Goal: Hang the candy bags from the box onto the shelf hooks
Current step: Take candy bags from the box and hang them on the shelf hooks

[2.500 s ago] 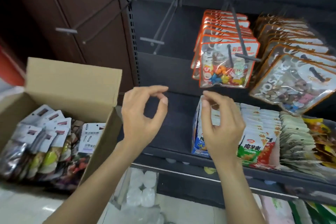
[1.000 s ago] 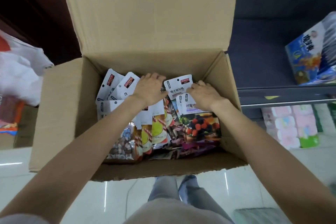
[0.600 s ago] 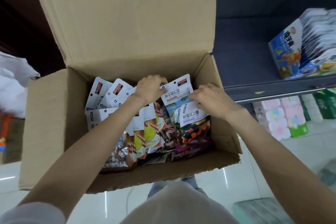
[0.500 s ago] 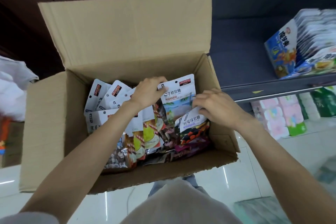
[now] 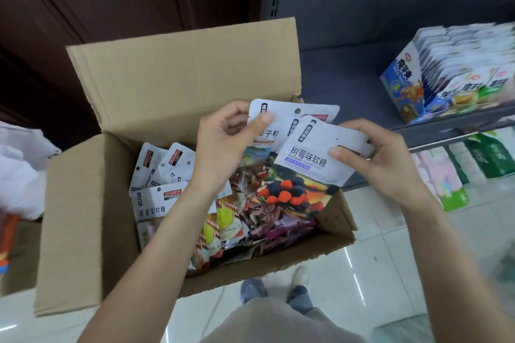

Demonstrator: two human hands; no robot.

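Note:
An open cardboard box (image 5: 83,203) stands in front of me with several candy bags (image 5: 167,170) left inside. Above its right side, my left hand (image 5: 223,142) pinches the white top of a candy bag (image 5: 267,133). My right hand (image 5: 373,156) grips the top of a raspberry candy bag (image 5: 301,172) with berries printed on it. More bags sit fanned between these two. The held bags overlap each other. No shelf hooks are in view.
A dark shelf (image 5: 348,75) runs to the right of the box, carrying a blue display carton of snack packets (image 5: 412,86). Pink and green packs (image 5: 446,175) sit below the shelf edge. A white bag (image 5: 19,164) lies at the left. My shoes stand on the tiled floor.
Both hands moved from the shelf down into the box, took hold of candy bags and lifted them above the box's right side. My view has tilted up slightly.

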